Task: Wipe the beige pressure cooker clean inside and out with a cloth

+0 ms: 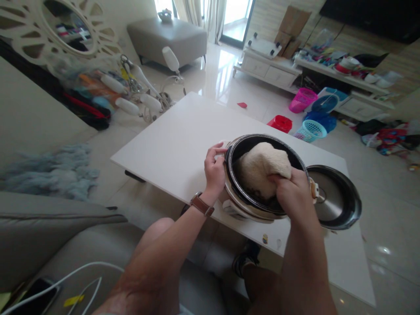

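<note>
An electric pressure cooker (234,194) with a dark inside stands near the front edge of the white table (170,144). My left hand (215,169) grips the left side of its rim, fingers bent over the handle there. In my right hand (293,190) is a cream cloth (262,164), bunched up inside the cooker's opening. Part of the cloth and the cooker's bottom are hidden by my hand and the rim. Right of the cooker lies its round lid (341,197), inner side up, dark-edged with a metal middle.
Small stickers (265,238) show at the table's front edge. Beyond the table, on the floor, are a red bin (281,124), a light blue basket (310,130) and a pink basket (302,99). A grey sofa (62,218) is at left, with a phone (36,295) and white cables.
</note>
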`<state>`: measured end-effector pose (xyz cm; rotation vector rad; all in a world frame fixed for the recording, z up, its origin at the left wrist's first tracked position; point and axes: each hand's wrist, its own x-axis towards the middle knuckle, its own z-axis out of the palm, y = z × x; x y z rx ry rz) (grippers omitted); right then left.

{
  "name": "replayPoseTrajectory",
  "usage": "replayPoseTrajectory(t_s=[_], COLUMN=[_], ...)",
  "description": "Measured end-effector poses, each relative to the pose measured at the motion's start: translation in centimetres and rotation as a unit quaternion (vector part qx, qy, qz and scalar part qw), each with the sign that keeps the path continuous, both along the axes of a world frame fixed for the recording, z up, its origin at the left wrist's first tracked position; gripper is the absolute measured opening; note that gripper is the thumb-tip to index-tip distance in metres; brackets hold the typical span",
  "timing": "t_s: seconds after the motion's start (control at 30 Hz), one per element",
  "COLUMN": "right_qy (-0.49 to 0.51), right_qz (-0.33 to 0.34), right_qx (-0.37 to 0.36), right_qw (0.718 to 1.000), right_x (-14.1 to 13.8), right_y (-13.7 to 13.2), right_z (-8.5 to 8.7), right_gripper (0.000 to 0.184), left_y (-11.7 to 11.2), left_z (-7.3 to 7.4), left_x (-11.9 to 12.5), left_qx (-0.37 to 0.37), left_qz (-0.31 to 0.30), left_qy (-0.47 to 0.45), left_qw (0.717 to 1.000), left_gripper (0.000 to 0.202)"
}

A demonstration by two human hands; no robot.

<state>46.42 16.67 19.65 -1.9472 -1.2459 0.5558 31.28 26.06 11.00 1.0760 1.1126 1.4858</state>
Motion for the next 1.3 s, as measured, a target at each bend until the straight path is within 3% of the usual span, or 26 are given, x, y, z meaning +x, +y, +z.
replayPoseTrajectory(t_s=[0.23, 0.37, 0.53, 0.63, 0.73, 0.9, 1.03, 1.13, 1.3], right_qy=[0.020, 0.002, -0.038, -0.071, -0.107, -0.143, -0.093, -0.045, 0.003], right_qz=[0.181, 0.224, 0.290, 0.273, 0.231, 0.113, 0.026, 0.045, 0.166], right_qx=[-0.030, -0.065, -0.162, -0.211, -0.216, -0.108, -0.005, 0.025, 0.004], right_qw=[0.983, 0.972, 0.943, 0.936, 0.943, 0.977, 0.995, 0.998, 0.986], right_x=[-4.4, -4.0, -1.8, -0.4, 0.8, 2.2, 1.6, -0.3, -3.6], right_y=[1.5, 1.3, 0.4, -0.2, -0.6, -1.2, -0.9, -0.2, 0.8], right_z=[-0.6, 0.0, 0.6, 0.8, 1.1, 1.8, 1.4, 0.6, -0.2], right_gripper=[0.024, 0.023, 0.023, 0.020, 0.018, 0.018, 0.015, 0.016, 0.023], left_y=[0.1, 0.1, 0.1, 0.1, 0.1, 0.0, 0.0, 0.0, 0.1], left_z=[-0.4, -0.3, -0.2, -0.2, -0.2, 0.0, 0.1, 0.0, -0.2], left_x=[0.0, 0.0, 0.1, 0.1, 0.0, 0.0, 0.0, 0.0, 0.0], left_qx=[0.013, 0.013, 0.015, 0.014, 0.013, 0.007, 0.002, 0.003, 0.012], left_qz=[0.002, 0.003, 0.010, 0.007, 0.005, 0.005, 0.005, 0.005, 0.007], left_qy=[0.005, 0.014, 0.013, 0.011, 0.008, 0.009, 0.006, 0.008, 0.012], left_qw=[1.000, 1.000, 1.000, 1.000, 1.000, 1.000, 1.000, 1.000, 1.000], left_gripper=[0.023, 0.025, 0.025, 0.025, 0.025, 0.024, 0.024, 0.025, 0.023])
